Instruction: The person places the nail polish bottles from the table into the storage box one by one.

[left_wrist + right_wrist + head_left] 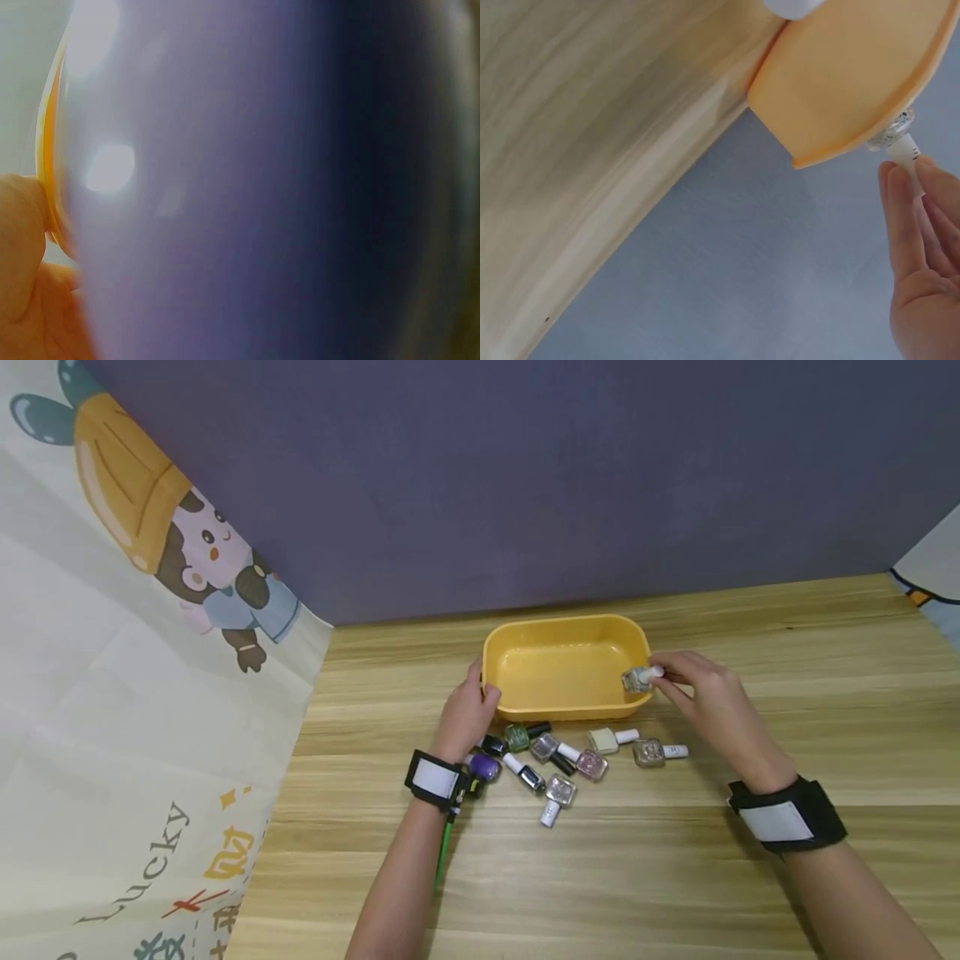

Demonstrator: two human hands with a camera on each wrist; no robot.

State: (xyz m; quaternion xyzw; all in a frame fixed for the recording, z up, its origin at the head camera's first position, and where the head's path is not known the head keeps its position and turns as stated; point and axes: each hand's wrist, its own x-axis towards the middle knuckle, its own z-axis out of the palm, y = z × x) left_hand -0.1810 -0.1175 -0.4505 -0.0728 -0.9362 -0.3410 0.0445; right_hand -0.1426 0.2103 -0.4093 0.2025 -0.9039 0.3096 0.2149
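A yellow plastic tub (566, 712) stands on the wooden table. My left hand (462, 717) grips its left end, thumb at the rim; in the left wrist view a blurred purple nail polish bottle (225, 180) fills most of the picture. With thumb and fingers, my right hand (708, 706) pinches a clear glitter nail polish bottle (636, 679) by its white cap, the glass at the tub's right rim. In the right wrist view the bottle (892, 131) is partly hidden behind the tub wall (840, 82). No bottles show on the tub's floor.
Several nail polish bottles lie in front of the tub, among them a green one (517, 737), a purple one (484, 767), a cream one (602, 741), a pink glitter one (592, 765) and a gold glitter one (648, 752). A dark blue-grey wall (570, 485) rises behind the table.
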